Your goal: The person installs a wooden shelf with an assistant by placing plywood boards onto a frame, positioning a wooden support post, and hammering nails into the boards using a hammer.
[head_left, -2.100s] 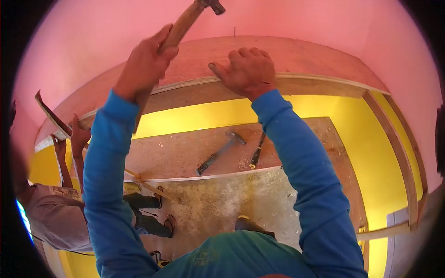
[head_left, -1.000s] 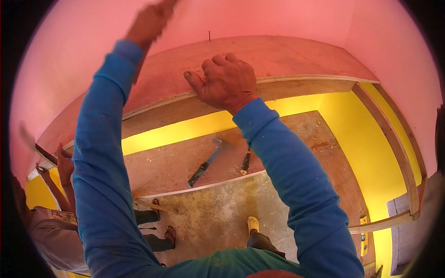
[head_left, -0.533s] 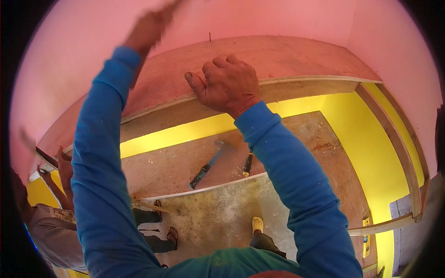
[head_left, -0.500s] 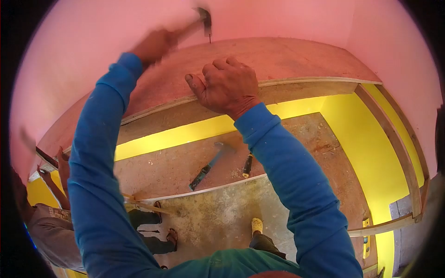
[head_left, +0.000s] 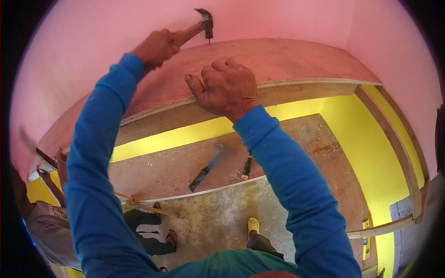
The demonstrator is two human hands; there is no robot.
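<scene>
Hammer (head_left: 193,31) juts from the left grip (head_left: 159,47) — over an upright nail (head_left: 209,41).

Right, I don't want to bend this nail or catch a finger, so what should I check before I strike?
1. Hammer gripped by its handle in the left hand: ok.
2. Nail standing upright: ok, as seen from here.
3. Hammer head lined up over the nail: ok in this view; whether they touch, cannot tell.
4. Right hand clear of the nail: ok, it is by the front edge of the board.
5. Co-worker's hands away from the hammer: ok, far off to the left.
6. Solid wood under the nail: cannot tell, the board hides it.
</scene>
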